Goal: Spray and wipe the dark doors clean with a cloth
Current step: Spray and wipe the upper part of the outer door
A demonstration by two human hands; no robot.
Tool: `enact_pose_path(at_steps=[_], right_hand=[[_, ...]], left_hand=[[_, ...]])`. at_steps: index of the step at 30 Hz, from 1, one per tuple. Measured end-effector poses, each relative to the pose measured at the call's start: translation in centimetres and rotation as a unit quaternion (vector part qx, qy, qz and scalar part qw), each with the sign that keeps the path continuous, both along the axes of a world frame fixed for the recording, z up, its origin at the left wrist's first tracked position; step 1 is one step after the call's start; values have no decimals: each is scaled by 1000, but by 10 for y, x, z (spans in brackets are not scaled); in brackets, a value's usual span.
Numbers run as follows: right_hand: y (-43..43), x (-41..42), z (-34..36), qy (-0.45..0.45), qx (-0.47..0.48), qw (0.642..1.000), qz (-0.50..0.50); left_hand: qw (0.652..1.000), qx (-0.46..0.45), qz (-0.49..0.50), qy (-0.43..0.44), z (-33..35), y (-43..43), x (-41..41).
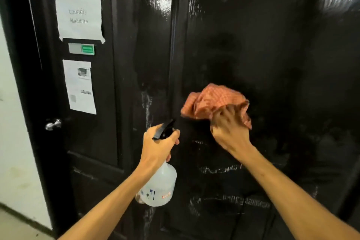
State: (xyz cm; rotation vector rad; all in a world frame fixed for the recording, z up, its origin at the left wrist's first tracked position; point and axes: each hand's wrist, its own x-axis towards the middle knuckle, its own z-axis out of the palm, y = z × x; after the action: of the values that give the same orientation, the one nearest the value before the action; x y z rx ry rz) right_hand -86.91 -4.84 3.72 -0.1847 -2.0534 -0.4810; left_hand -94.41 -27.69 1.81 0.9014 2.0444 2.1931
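Right dark door: wipe in progress. Right hand, fingers bunching checked cloth against panel. Left hand, fingers wrapping spray bottle. White streaks remain below; left door likely outstanding.

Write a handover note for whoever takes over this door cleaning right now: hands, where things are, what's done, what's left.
Left hand grips the bottle by its trigger head, nozzle toward the doors.
Right hand holds the cloth bunched against the right door.
Done: the right door above the cloth looks glossy, with few marks.
Left: whitish streaks below the cloth and more on the strip between the doors. The left door, with papers taped on, shows scuffs low down.
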Motion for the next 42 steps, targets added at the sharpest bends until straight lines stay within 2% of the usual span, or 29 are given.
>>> enact_pose_path(at_steps=[2,4,7,9,12,14,17,19,21,24,25,26,29,30,31,33,35,37,39,40,41,42], right_hand=[[-17,-12,31,33,-37,998,-40],[-38,-23,6,23,-23,999,-27],[-57,-29,-45,-147,-51,987,46],[-61,-41,-10,-221,-72,973,20],[-75,-75,73,-57,-57,997,20],[-83,-95,95,3,5,1000,8],[-102,-110,49,-89,103,990,40],[-109,-105,19,-189,96,973,92],[-114,-110,35,-232,76,964,109],[-117,-137,65,-124,60,990,40],[-120,-142,58,-95,59,993,33],[-123,-141,36,-105,66,991,40],[-133,-119,-66,-269,70,957,82],[-131,-113,-79,-316,49,944,84],[-128,-114,-77,-323,31,940,100],[-125,-129,-50,-314,33,946,70],[-124,-141,-17,-205,66,975,60],[-124,-135,-27,-166,64,980,89],[-125,-113,-86,-284,80,949,112],[-125,-94,-113,-368,78,921,98],[-118,-80,-124,-409,76,905,85],[-109,-73,-120,-403,60,907,105]], left_hand=[[1000,8,8,7,-2,-10,-10],[1000,11,18,8,-5,-20,-16],[999,18,30,-12,-10,-38,-29],[999,18,42,-14,-12,-48,-39],[998,20,57,-10,-17,-61,-53],[997,23,69,-12,-22,-69,-60],[995,30,87,-24,-33,-83,-69],[995,25,90,-25,-38,-90,-73],[996,18,91,-17,-39,-96,-78],[996,9,93,-3,-39,-100,-86],[995,11,94,-3,-38,-101,-87],[995,13,96,-4,-38,-103,-87],[996,18,89,-14,-39,-111,-83],[996,19,89,-18,-41,-114,-82],[996,17,91,-21,-42,-118,-81],[996,8,91,-23,-47,-123,-81],[995,9,93,-24,-51,-125,-81],[995,7,97,-32,-54,-123,-78],[995,7,94,-38,-57,-122,-73],[995,8,89,-38,-59,-122,-70],[996,6,82,-37,-59,-122,-67],[996,2,78,-36,-60,-121,-64]])
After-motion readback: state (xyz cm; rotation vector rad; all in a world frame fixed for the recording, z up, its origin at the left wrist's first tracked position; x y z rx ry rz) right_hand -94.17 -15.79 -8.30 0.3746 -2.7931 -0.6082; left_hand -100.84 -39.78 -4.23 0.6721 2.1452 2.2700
